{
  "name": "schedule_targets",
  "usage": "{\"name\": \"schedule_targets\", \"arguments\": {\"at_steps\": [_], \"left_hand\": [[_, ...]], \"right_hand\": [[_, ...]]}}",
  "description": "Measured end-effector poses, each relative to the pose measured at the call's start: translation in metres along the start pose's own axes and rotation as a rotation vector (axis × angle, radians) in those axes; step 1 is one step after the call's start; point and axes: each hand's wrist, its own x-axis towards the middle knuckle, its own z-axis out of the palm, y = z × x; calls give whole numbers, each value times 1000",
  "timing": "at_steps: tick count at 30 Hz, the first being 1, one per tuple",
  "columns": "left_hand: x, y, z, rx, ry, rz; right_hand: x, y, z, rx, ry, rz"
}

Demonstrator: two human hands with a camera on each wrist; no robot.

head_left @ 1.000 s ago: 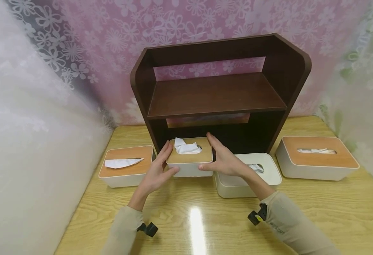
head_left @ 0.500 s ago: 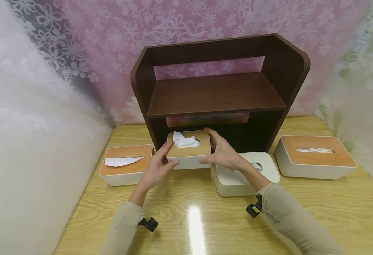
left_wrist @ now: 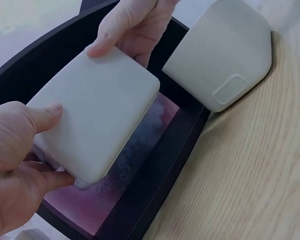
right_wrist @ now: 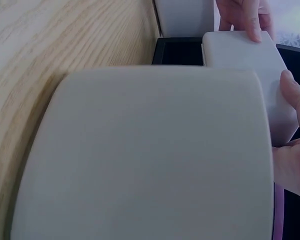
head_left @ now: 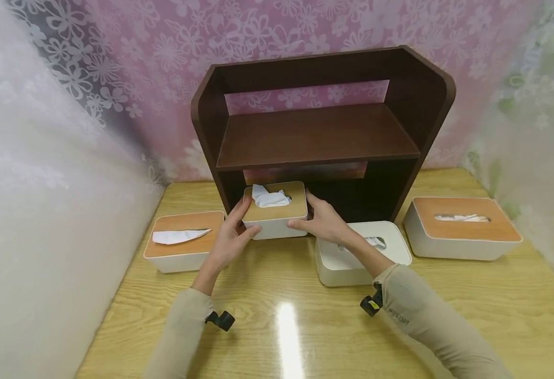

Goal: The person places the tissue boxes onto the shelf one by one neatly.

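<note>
Both hands hold a small tissue box [head_left: 277,228] with a pale wood lid and white sides; a white tissue [head_left: 271,199] pokes from its slot. My left hand [head_left: 229,239] grips its left side and my right hand [head_left: 326,221] its right, thumbs on the front face in both wrist views. The box appears raised off the table, in front of the lower compartment of a dark brown shelf [head_left: 319,134]. Its plain white front [left_wrist: 100,100] fills the middle of the left wrist view. Fingers behind the box are partly hidden.
An all-white tissue box [head_left: 362,271] stands below my right forearm and looms large in the right wrist view. Orange-lidded tissue boxes stand at left [head_left: 182,258] and right [head_left: 466,237] on the wooden table [head_left: 239,337]. Floral-patterned walls enclose the table.
Both hands have lifted the tissue box from near the table and carried it toward the shelf's lower compartment, slightly leftward. The other boxes stay where they were.
</note>
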Motion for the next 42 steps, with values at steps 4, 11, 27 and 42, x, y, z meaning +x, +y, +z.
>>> {"name": "schedule_targets", "arguments": {"at_steps": [4, 11, 27, 42], "left_hand": [[3, 2, -5, 10, -21, -30], [10, 5, -8, 191, -12, -90], [36, -11, 4, 249, 86, -261], [46, -28, 11, 218, 198, -282]], "right_hand": [[3, -4, 1, -4, -9, -12], [9, -16, 1, -9, -11, 65], [43, -13, 7, 134, -59, 116], [61, -7, 15, 112, -100, 279]]}}
